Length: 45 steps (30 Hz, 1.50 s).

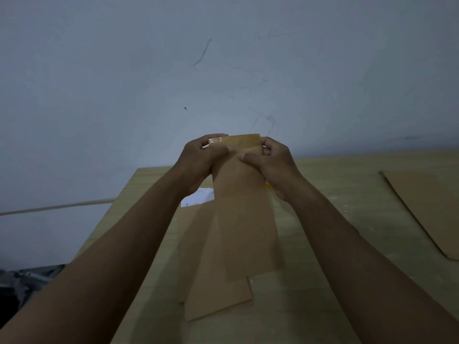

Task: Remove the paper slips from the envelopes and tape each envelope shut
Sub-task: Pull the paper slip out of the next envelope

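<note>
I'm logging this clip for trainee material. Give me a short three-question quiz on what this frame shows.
1. True or false: the held envelope lies flat on the table.
2. Which hands grip it? A) left hand only B) right hand only C) both
3. Fill in: a strip of clear ____ shows at its top edge.

Key: 1 false, it is raised by its top end above the other envelopes; 2 C; 3 tape.
</note>
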### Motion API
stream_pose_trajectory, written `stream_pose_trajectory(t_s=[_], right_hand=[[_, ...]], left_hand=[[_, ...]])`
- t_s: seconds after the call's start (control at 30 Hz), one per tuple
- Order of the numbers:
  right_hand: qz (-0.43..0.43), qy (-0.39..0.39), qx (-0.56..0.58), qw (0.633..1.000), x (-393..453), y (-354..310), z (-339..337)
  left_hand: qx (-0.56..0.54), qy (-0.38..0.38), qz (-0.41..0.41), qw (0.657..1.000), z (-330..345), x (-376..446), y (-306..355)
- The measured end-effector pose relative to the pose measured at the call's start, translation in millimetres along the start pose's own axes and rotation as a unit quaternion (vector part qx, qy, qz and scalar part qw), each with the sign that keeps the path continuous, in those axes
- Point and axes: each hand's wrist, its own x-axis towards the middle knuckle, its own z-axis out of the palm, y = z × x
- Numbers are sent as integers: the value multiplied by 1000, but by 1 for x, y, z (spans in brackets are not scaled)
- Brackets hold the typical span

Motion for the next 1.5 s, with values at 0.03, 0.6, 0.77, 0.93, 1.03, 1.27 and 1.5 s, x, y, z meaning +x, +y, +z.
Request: stream_pose_trajectory(t_s=[0.03,0.6,0.77,0.93,1.03,1.27,1.5], right_hand=[[2,-1,0,1000,0,1,0],[59,19,63,996,-3,8,-5],[37,19,10,999,-3,13,-6],[65,-26,23,997,-4,13,-7],[54,21,-18,998,-4,13,-2],[-13,102,-134,986,-4,23,6],[-42,128,-148,980,-3,35,-2]], left_hand=[[3,0,2,1000,0,-1,-1],[-16,3,4,1000,-1,-3,-19],[5,-21,-11,1000,1,-4,-21],[-6,21,-46,999,10,-5,-19],[54,113,12,992,19,-2,-27],[151,212,143,955,39,-2,-54],[84,206,92,971,42,0,-66]])
